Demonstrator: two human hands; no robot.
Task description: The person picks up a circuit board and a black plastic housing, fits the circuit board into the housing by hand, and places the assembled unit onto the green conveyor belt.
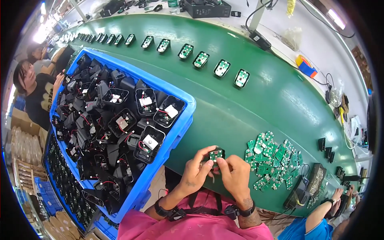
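Close in front of me, over the near edge of the green table, I hold a small black plastic housing (221, 151) with a green circuit board (216, 156) at its open face. My left hand (194, 173) is closed round the housing's left side, thumb at the board's lower edge. From the other side, my right hand (235, 175) grips the housing with curled fingers, its thumb at the board's lower right. Parts of the housing are hidden behind my fingers. A loose pile of green circuit boards (274, 160) lies just right of my right hand.
A blue crate (185, 105) full of black housings with red wires stands at left. A row of housings with boards (201, 59) curves along the green table (256, 108). A grey box of small parts (316, 178) lies right. Co-workers sit left and lower right.
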